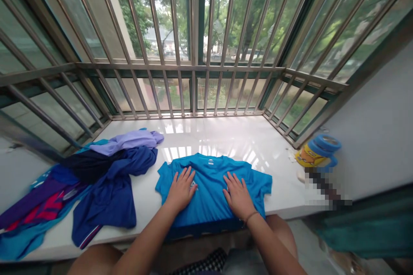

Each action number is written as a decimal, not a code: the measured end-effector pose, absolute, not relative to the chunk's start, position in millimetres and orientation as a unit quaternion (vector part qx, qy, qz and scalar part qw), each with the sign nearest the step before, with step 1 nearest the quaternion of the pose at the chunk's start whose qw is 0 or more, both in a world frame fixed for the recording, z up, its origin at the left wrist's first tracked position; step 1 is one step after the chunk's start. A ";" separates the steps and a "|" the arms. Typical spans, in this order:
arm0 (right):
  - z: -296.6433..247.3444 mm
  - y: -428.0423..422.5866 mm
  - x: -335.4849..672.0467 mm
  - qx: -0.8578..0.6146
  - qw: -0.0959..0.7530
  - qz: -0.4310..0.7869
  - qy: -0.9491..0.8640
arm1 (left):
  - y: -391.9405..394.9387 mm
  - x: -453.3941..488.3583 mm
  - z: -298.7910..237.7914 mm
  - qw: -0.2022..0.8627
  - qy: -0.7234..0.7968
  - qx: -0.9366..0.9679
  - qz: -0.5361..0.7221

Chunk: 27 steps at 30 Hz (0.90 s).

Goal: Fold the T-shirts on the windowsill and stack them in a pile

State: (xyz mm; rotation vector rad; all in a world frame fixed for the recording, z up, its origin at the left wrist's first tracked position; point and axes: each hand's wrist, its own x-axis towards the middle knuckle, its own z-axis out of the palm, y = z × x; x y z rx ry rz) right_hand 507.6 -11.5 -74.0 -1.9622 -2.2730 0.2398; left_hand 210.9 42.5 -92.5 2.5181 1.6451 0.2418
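Bare forearms [145,240] reach over the near edge of a white stone sill [206,135]; the left hand [180,190] lies flat and open, fingers spread, pressing on a blue T-shirt [209,197] without gripping; the right hand [238,195] lies just as open and flat on it; the shirt sits spread at the sill's near edge, around mid-length; crumpled navy and lavender garments [112,180] heap toward the left end, just beside it; blue tape rolls [322,146] sit near the right end.

Blue T-shirt [209,193] lying flat, sleeves spread, hem seemingly folded under.
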 end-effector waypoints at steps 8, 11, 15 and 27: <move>-79.3 -15.9 511.1 -0.657 0.061 0.093 -0.746 | 27.5 147.7 -82.0 -0.008 0.685 0.722 0.092; -81.1 -15.4 510.1 -0.657 0.067 0.086 -0.746 | 25.0 111.7 -70.5 -0.016 0.732 0.678 0.056; -81.9 -15.9 509.2 -0.660 0.065 0.082 -0.744 | 25.4 83.2 -60.3 0.026 0.766 0.642 0.029; -81.8 -18.6 503.5 -0.678 0.055 0.079 -0.729 | -3.1 76.6 -42.2 -0.006 0.784 0.617 0.068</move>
